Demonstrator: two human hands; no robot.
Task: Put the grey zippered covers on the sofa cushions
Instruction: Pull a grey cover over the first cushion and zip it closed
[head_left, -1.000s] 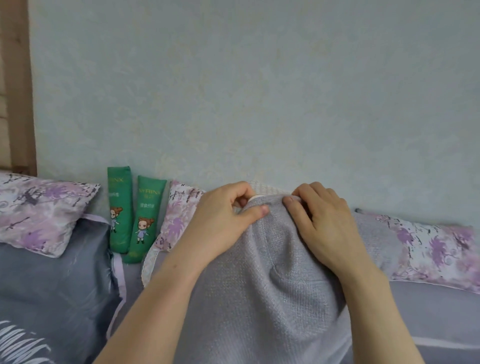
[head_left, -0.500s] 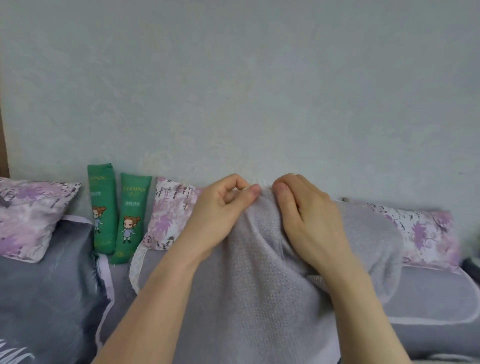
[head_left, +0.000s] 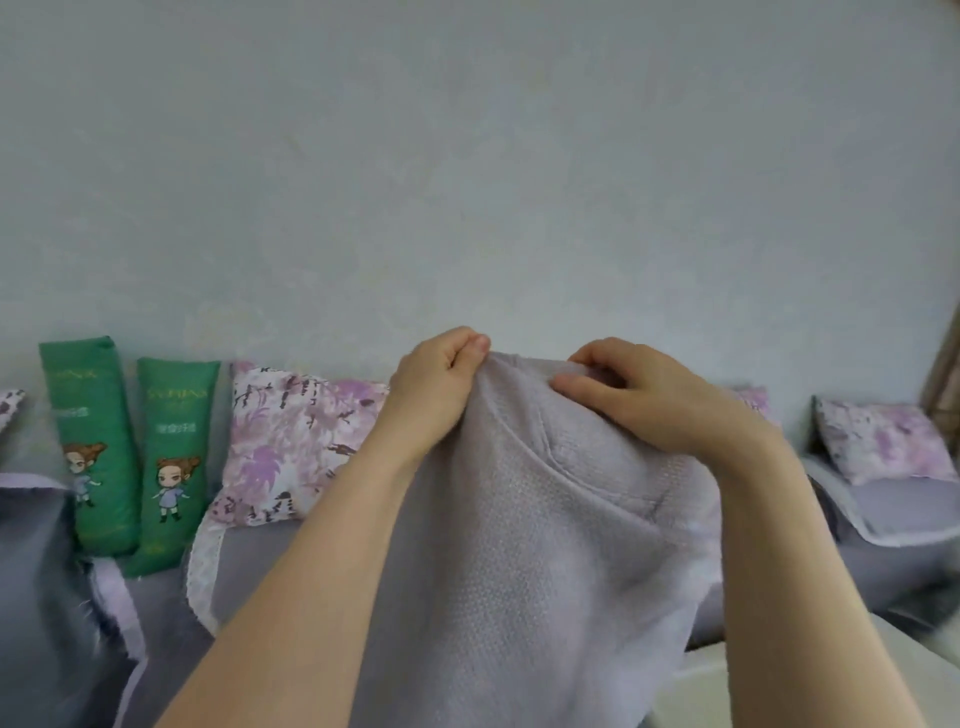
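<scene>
A grey woven cushion cover (head_left: 524, 561) is held upright in front of me and hangs down over what it encloses. My left hand (head_left: 434, 387) pinches its top edge between thumb and curled fingers. My right hand (head_left: 644, 397) grips the top edge a little to the right, fingers curled over the fabric and thumb pressed on the front. A curved seam runs across the cover below my right hand. The cushion inside and the zipper are hidden by the fabric.
Two green printed packs (head_left: 85, 441) lean on the wall at left. A purple floral pillow (head_left: 296, 441) stands behind my left arm, another (head_left: 888, 441) at far right. Grey sofa cushions (head_left: 914, 551) lie below them. A pale wall (head_left: 467, 182) fills the background.
My hands have moved apart along the cover's top edge, the right one sliding right. The camera has panned right, so the packs and pillows have shifted left in view.
</scene>
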